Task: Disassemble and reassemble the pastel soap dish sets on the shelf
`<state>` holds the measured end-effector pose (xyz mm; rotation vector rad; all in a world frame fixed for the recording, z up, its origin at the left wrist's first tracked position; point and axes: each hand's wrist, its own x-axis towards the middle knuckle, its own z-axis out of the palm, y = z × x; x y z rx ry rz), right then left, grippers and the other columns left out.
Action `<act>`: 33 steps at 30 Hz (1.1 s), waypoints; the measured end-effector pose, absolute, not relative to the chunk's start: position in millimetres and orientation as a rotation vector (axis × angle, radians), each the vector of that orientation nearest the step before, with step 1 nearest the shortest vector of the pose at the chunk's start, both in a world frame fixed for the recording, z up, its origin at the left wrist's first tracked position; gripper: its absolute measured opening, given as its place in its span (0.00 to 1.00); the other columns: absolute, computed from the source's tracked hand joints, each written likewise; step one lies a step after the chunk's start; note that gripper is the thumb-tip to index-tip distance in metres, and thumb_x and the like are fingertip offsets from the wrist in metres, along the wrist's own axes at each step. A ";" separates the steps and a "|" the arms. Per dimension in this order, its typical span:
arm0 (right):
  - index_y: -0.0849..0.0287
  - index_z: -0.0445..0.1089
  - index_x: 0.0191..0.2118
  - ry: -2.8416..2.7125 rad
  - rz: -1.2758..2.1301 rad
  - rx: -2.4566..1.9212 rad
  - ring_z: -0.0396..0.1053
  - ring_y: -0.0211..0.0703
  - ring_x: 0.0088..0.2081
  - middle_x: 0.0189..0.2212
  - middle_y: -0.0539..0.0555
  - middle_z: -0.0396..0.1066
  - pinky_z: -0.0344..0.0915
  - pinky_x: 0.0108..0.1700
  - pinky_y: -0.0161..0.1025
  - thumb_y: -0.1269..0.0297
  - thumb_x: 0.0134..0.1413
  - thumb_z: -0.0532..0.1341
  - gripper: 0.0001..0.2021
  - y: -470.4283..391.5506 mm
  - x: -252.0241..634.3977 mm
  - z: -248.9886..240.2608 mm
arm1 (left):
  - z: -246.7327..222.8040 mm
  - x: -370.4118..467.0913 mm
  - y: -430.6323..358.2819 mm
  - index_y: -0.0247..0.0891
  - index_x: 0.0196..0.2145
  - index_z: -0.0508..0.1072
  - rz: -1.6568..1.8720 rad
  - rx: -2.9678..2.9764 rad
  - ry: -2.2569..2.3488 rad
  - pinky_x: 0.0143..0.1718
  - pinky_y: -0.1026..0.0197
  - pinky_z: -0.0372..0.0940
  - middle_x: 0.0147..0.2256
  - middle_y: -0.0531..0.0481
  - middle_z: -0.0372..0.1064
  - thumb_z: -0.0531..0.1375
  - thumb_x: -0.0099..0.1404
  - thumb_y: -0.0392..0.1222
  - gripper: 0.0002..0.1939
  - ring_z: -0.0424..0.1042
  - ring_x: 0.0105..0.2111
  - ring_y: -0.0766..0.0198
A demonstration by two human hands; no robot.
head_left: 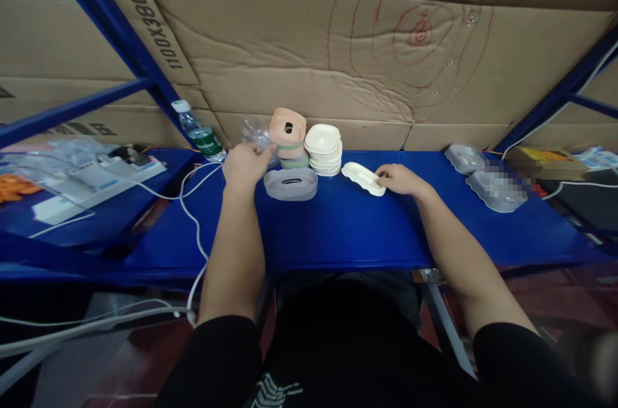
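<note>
My right hand (398, 179) pinches the right end of a cream, wavy-edged oblong plastic tray (363, 177), which lies tilted on the blue table. My left hand (247, 165) is at the left side of a stack of peach pieces (288, 128) and grey-green pieces (295, 159). Its fingers are curled and partly hidden, and whatever they hold cannot be made out. Behind that hand is crumpled clear plastic (258, 134). A grey oval piece with a slot (291, 184) rests in front of the stack. Beside it stands a stack of cream square pieces (325, 147).
A water bottle (200, 134) stands at the back left, near white cables (197, 221) and a power strip (99, 192). Translucent trays (497, 188) lie on the right. Cardboard (290, 41) walls off the back, between blue frame posts (109, 28).
</note>
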<state>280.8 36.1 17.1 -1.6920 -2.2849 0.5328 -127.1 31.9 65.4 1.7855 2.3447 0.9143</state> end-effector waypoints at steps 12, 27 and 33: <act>0.58 0.77 0.42 -1.756 0.584 -1.355 0.71 0.43 0.26 0.23 0.48 0.74 0.65 0.33 0.40 0.63 0.48 0.61 0.15 35.3 252.3 5.2 | 31.6 -17.4 -0.9 0.42 0.55 0.77 1.229 2.682 1.284 0.39 0.59 0.66 0.36 0.49 0.80 0.63 0.68 0.57 0.24 0.77 0.36 0.58; 0.50 0.61 0.72 -1.880 0.519 -1.036 0.78 0.53 0.42 0.48 0.57 0.79 0.76 0.46 0.52 0.44 0.61 0.64 0.37 20.5 223.3 0.8 | 13.3 -3.9 19.8 0.40 0.59 0.72 1.179 2.670 1.297 0.54 0.53 0.69 0.53 0.40 0.77 0.60 0.75 0.51 0.20 0.77 0.52 0.52; 0.47 0.40 0.79 -1.985 0.575 -0.981 0.76 0.58 0.49 0.68 0.63 0.64 0.76 0.50 0.57 0.40 0.58 0.66 0.51 25.1 212.8 -4.3 | 15.3 -14.0 27.3 0.39 0.63 0.70 1.258 2.490 1.286 0.54 0.55 0.70 0.59 0.40 0.74 0.58 0.76 0.49 0.22 0.78 0.50 0.55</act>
